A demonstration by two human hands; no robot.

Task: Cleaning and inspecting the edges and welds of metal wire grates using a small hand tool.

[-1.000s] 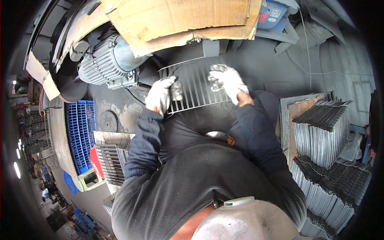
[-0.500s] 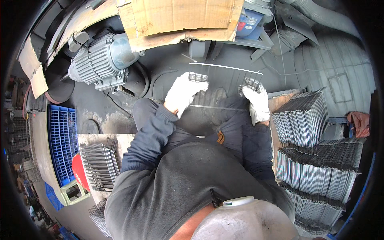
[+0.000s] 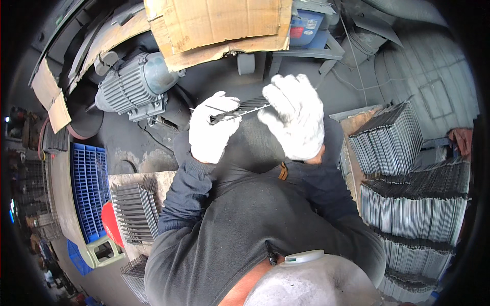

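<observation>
A small metal wire rack [image 3: 251, 106] is seen nearly edge-on in front of my lap, its right end raised a little. My left hand [image 3: 210, 131], in a white glove, is closed around the rack's left end. My right hand [image 3: 297, 120], also gloved in white, is beside the right end with its fingers extended and the thumb apart. Whether it touches the rack there, I cannot tell. Upright wire racks are packed in a stack [image 3: 389, 140] to my right, with a larger row of racks [image 3: 414, 211] nearer to me. Another group of racks [image 3: 133, 211] stands at my left.
Ahead are a grey electric motor [image 3: 127, 86], a cardboard sheet [image 3: 219, 23] and a small grey roller [image 3: 246, 64]. On the left are a blue plastic crate [image 3: 89, 191], a red object [image 3: 111, 224] and a pale green stool [image 3: 97, 257]. A blue container [image 3: 306, 25] sits at the far right.
The rack has turned from facing me to nearly edge-on. My right hand has let go of its grip and opened, moving left. My left hand has shifted slightly left, still holding.
</observation>
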